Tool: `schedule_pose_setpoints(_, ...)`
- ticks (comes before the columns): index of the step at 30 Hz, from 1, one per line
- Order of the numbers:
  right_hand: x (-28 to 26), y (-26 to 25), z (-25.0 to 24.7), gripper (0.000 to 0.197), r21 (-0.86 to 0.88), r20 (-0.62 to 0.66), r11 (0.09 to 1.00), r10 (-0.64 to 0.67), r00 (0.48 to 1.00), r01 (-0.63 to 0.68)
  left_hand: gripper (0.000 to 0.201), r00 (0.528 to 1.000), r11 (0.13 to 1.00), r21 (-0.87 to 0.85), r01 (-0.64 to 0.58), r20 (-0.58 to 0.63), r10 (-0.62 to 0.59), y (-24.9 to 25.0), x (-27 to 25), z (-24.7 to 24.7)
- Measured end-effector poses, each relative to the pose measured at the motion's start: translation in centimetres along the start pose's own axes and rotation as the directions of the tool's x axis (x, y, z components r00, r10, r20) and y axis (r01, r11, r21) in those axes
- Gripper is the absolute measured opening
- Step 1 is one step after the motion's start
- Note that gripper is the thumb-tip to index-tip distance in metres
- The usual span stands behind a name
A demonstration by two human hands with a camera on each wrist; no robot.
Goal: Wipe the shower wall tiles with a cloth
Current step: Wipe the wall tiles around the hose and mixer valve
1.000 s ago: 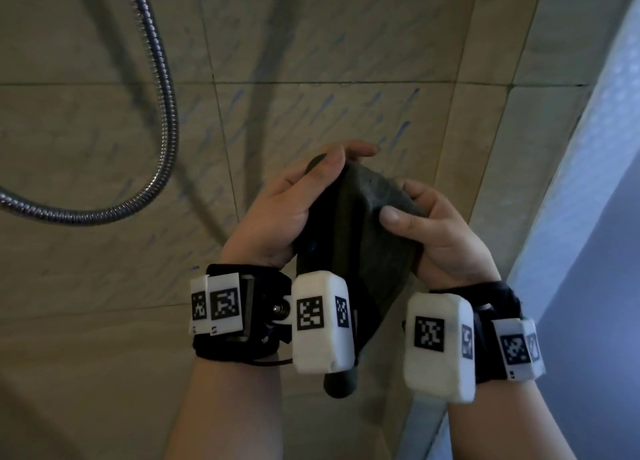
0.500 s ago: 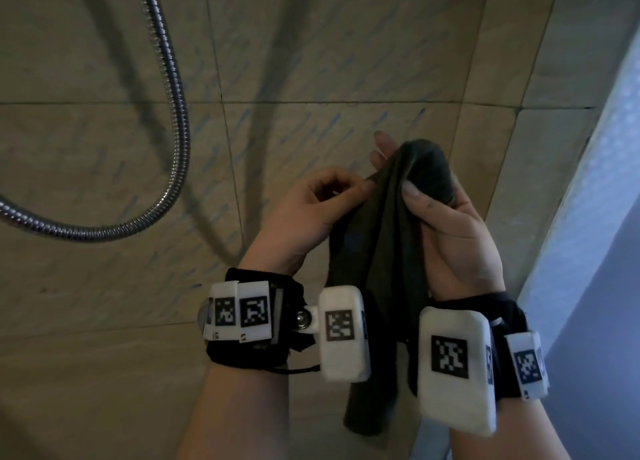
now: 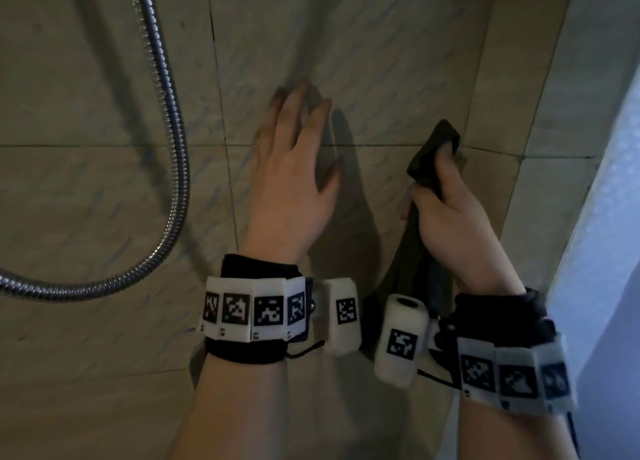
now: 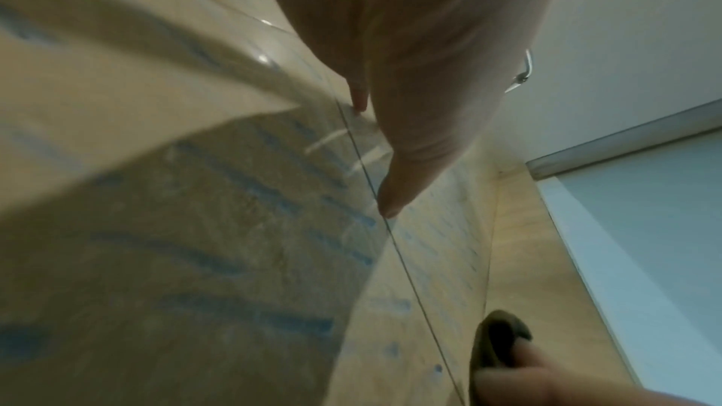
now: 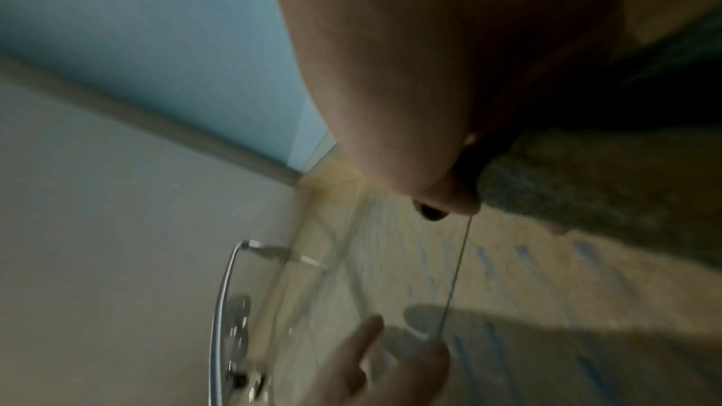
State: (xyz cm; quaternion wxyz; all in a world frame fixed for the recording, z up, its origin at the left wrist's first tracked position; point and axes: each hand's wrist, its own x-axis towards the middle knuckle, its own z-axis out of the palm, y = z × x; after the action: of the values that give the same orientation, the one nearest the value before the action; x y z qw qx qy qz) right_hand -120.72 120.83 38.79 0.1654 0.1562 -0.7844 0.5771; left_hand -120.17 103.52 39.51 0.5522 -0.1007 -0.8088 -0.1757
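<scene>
I see the shower wall tiles point(image 3: 363, 44) filling most of the head view, beige with faint bluish streaks and dark grout lines, and meeting a second tiled wall at a corner on the right. To the right of that corner stands a pale frosted panel point(image 3: 609, 217). A ribbed metal shower hose point(image 3: 173, 148) hangs down the left part of the wall and curves off toward the left edge.

My left hand point(image 3: 294, 169) is released, its fingers straight and spread. From the left wrist view the fingertips point(image 4: 388, 206) seem to touch the tile right at a grout line, though blur keeps me from being sure of contact. It holds nothing.

My right hand point(image 3: 446, 214) is clenched around the dark green cloth point(image 3: 433, 148). The cloth's bunched upper end sticks out above the fingers, close to the wall just left of the corner, and I cannot tell whether it touches the tile. The rest of the cloth hangs down below the hand, past the wrist. In the right wrist view the cloth point(image 5: 586, 190) lies against the fingers on the right. The cloth sits to the right of my left hand and apart from it.

Both wrists wear black bands with white marker blocks point(image 3: 256, 310).
</scene>
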Motion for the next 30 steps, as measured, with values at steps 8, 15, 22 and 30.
schedule_pose_setpoints(8,1.4,-0.7,0.0,0.060,-0.281,-0.184,0.959,-0.012,0.983,-0.040,0.091,0.995,0.950,0.299,-0.093,0.007,0.095,0.4,2.4,0.0)
schedule_pose_setpoints(15,1.2,-1.1,1.1,0.053,-0.313,-0.103,0.950,-0.021,0.994,-0.013,0.092,0.998,0.960,0.278,-0.047,-0.015,0.053,0.1,2.8,0.7)
schedule_pose_setpoints(22,1.5,-0.8,0.3,0.054,-0.368,-0.140,0.927,0.019,0.990,-0.070,0.099,0.999,0.947,0.320,-0.039,-0.015,0.046,0.1,2.8,0.6)
schedule_pose_setpoints(30,1.3,-1.1,0.2,0.051,-0.389,-0.051,0.920,0.024,0.998,-0.042,0.112,0.996,0.959,0.270,0.085,-0.003,-0.088,0.4,3.0,0.4)
